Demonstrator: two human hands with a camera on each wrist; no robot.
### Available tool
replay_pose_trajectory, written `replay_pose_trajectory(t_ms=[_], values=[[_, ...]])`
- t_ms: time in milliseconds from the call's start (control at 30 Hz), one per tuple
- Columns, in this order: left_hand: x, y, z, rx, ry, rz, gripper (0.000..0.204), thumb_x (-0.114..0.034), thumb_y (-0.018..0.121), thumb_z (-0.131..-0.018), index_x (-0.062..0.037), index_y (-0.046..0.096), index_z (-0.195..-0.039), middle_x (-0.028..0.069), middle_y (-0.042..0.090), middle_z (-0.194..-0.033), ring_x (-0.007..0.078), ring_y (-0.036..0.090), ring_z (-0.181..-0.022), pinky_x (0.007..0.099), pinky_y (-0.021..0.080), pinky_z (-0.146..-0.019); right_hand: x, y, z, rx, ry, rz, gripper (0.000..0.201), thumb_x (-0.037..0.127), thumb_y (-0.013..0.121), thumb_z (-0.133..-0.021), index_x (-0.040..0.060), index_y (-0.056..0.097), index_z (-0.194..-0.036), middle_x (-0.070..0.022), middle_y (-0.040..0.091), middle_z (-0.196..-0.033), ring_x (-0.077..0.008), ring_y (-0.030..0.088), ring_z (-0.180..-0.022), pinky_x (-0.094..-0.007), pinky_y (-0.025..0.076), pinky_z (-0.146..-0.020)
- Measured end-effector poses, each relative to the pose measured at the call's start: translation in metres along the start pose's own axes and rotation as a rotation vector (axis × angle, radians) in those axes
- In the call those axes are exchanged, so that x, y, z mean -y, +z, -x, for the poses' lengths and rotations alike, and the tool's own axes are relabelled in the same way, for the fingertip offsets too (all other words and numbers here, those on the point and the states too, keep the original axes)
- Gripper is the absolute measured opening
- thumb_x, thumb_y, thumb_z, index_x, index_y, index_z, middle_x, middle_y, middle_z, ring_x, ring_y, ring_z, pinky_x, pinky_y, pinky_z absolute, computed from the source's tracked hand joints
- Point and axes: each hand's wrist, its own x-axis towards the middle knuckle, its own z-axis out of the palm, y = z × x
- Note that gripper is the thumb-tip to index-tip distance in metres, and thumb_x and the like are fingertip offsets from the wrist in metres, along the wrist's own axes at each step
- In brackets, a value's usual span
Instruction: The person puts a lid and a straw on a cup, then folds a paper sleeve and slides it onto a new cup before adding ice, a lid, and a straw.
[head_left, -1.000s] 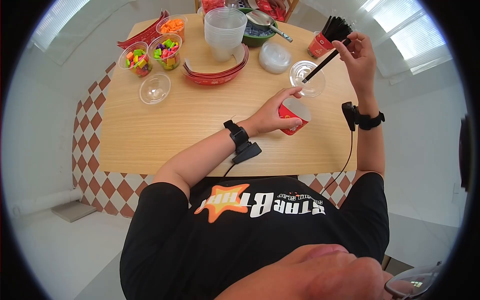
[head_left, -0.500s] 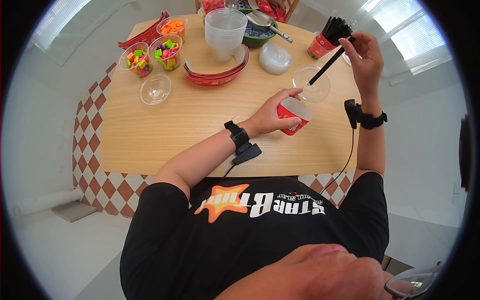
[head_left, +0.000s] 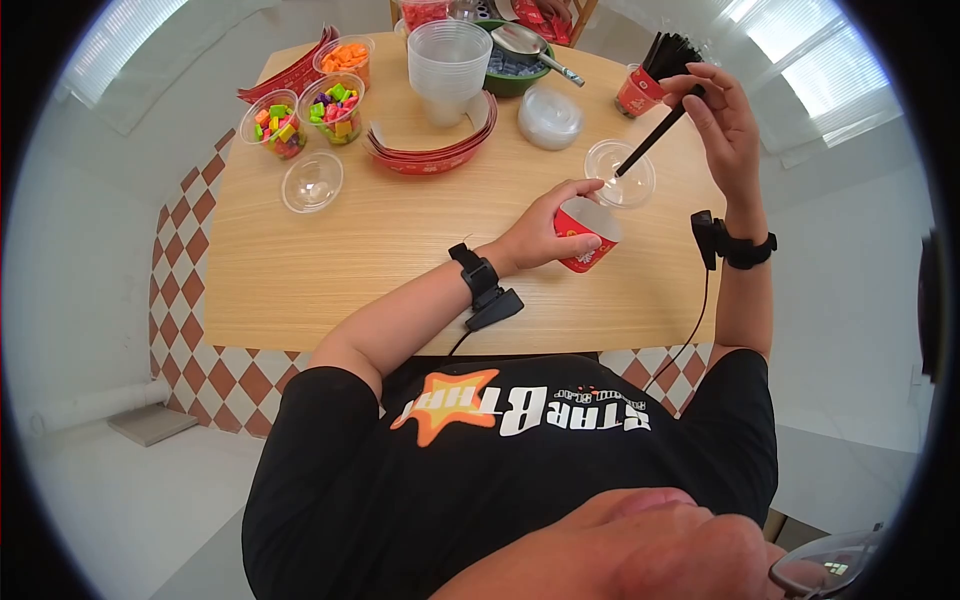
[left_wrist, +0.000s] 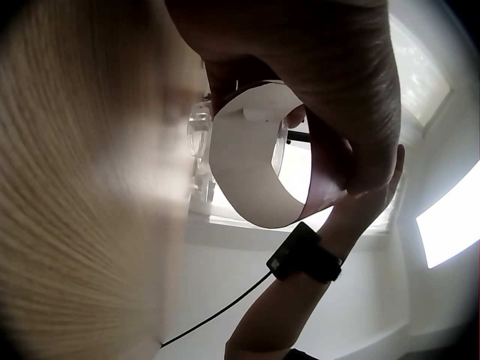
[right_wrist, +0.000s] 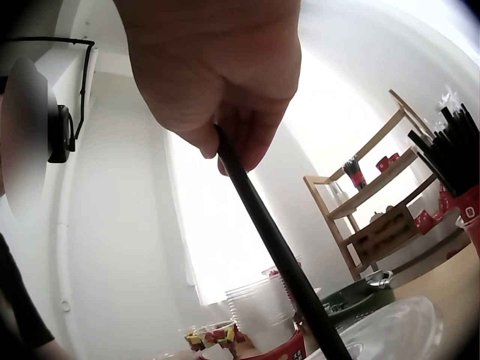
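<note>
My left hand (head_left: 550, 232) holds a red paper-sleeved cup (head_left: 590, 252), its mouth tilted up; in the left wrist view the pale inside of the sleeve (left_wrist: 241, 161) shows. Between thumb and fingers, my right hand (head_left: 722, 125) pinches a black straw (head_left: 655, 140) by its upper end. The straw slants down to the middle of a clear round lid (head_left: 632, 193), just beyond the cup. In the right wrist view the straw (right_wrist: 270, 244) runs down to the clear lid (right_wrist: 401, 334). Whether its tip has passed through the lid, I cannot tell.
A red cup of black straws (head_left: 637, 92) stands at the back right. Stacked lids (head_left: 550, 117), a green bowl (head_left: 508, 82), stacked clear cups (head_left: 448, 70) and red sleeves (head_left: 430, 160) lie along the back. Candy cups (head_left: 338, 118) and a loose clear lid (head_left: 312, 185) are at the left.
My right hand has shifted slightly nearer and its fingers have changed their hold on the straw. The clear lid has moved a little to the right and towards me. My left hand has barely moved.
</note>
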Motion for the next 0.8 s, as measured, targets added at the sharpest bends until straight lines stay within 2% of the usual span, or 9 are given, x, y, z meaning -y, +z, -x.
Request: replay_pose_trajectory(t_ms=[100, 167, 300, 433, 500, 633, 700, 767, 800], values=[[-0.001, -0.001, -0.001, 0.013, -0.003, -0.014, 0.082, -0.031, 0.077, -0.081, -0.0028, 0.037, -0.147, 0.0078, 0.052, -0.127, 0.0177, 0.052, -0.118, 0.0328, 0.042, -0.102, -0.001, -0.018, -0.001, -0.045, 0.004, -0.012, 0.028, 0.002, 0.05, -0.101, -0.0046, 0.052, -0.128, -0.015, 0.066, -0.117, -0.0181, 0.064, -0.102, -0.0315, 0.049, -0.096], [-0.001, -0.001, -0.001, 0.024, -0.01, -0.021, 0.082, -0.03, 0.077, -0.081, -0.0028, 0.037, -0.147, 0.0077, 0.052, -0.127, 0.0176, 0.052, -0.118, 0.0328, 0.042, -0.103, -0.001, -0.026, -0.005, -0.252, -0.024, -0.037, 0.026, 0.001, 0.051, -0.101, -0.0048, 0.054, -0.125, -0.0149, 0.067, -0.117, -0.0178, 0.064, -0.102, -0.0305, 0.049, -0.095], [0.0, 0.0, -0.002, 0.033, 0.039, -0.044, 0.086, -0.029, 0.078, -0.08, -0.0042, 0.034, -0.149, 0.0082, 0.051, -0.128, 0.0178, 0.052, -0.119, 0.0335, 0.041, -0.103, -0.022, -0.045, -0.008, -0.506, -0.082, 0.237, 0.022, 0.005, 0.059, -0.098, -0.0042, 0.059, -0.119, -0.0124, 0.07, -0.112, -0.0114, 0.064, -0.098, -0.0243, 0.049, -0.09], [0.001, 0.001, -0.003, 0.016, 0.07, -0.041, 0.092, -0.028, 0.08, -0.08, -0.0062, 0.027, -0.152, 0.0091, 0.049, -0.129, 0.0188, 0.05, -0.121, 0.0349, 0.04, -0.105, -0.043, -0.054, -0.013, -0.552, -0.125, 0.362, 0.022, 0.006, 0.061, -0.097, -0.0025, 0.059, -0.118, -0.0092, 0.071, -0.11, -0.009, 0.064, -0.095, -0.0229, 0.051, -0.086], [0.003, 0.001, -0.003, 0.017, 0.073, -0.031, 0.093, -0.027, 0.08, -0.08, -0.0064, 0.025, -0.152, 0.0094, 0.049, -0.129, 0.0194, 0.05, -0.122, 0.0353, 0.039, -0.106, -0.057, -0.056, -0.019, -0.591, -0.165, 0.6, 0.019, 0.008, 0.062, -0.097, 0.0005, 0.06, -0.114, -0.0068, 0.072, -0.108, -0.0103, 0.066, -0.093, -0.0239, 0.053, -0.082], [0.002, 0.001, -0.002, 0.008, 0.071, -0.014, 0.096, -0.027, 0.08, -0.08, -0.0069, 0.022, -0.153, 0.0104, 0.05, -0.128, 0.0207, 0.049, -0.122, 0.0361, 0.039, -0.107, -0.099, -0.05, -0.026, -0.669, -0.119, 0.538, 0.017, 0.01, 0.064, -0.095, 0.002, 0.061, -0.111, -0.0067, 0.072, -0.105, -0.0131, 0.068, -0.094, -0.0266, 0.054, -0.082], [-0.001, 0.002, -0.001, -0.002, 0.062, -0.004, 0.096, -0.027, 0.08, -0.08, -0.0069, 0.022, -0.153, 0.0104, 0.05, -0.127, 0.0207, 0.05, -0.122, 0.0362, 0.039, -0.106, -0.12, -0.053, -0.025, -0.646, -0.042, 0.549, 0.017, 0.012, 0.066, -0.094, 0.0016, 0.061, -0.106, -0.0087, 0.072, -0.106, -0.0153, 0.069, -0.094, -0.0285, 0.054, -0.083], [-0.002, 0.002, -0.001, -0.014, 0.051, 0.005, 0.095, -0.027, 0.08, -0.08, -0.0069, 0.022, -0.153, 0.0103, 0.051, -0.126, 0.0208, 0.051, -0.122, 0.0362, 0.04, -0.106, -0.141, -0.058, -0.02, -0.594, 0.011, 0.611, 0.026, 0.016, 0.067, -0.093, 0.0001, 0.061, -0.113, -0.0115, 0.072, -0.107, -0.019, 0.07, -0.093, -0.0312, 0.055, -0.083], [-0.001, 0.002, -0.001, -0.044, 0.054, 0.011, 0.094, -0.028, 0.08, -0.079, -0.0059, 0.025, -0.151, 0.0106, 0.054, -0.123, 0.0206, 0.053, -0.118, 0.0353, 0.042, -0.103, -0.154, -0.063, -0.017, -0.495, 0.022, 0.721, 0.032, 0.018, 0.068, -0.093, -0.0002, 0.06, -0.117, -0.0137, 0.071, -0.11, -0.0216, 0.07, -0.091, -0.0321, 0.055, -0.083]])
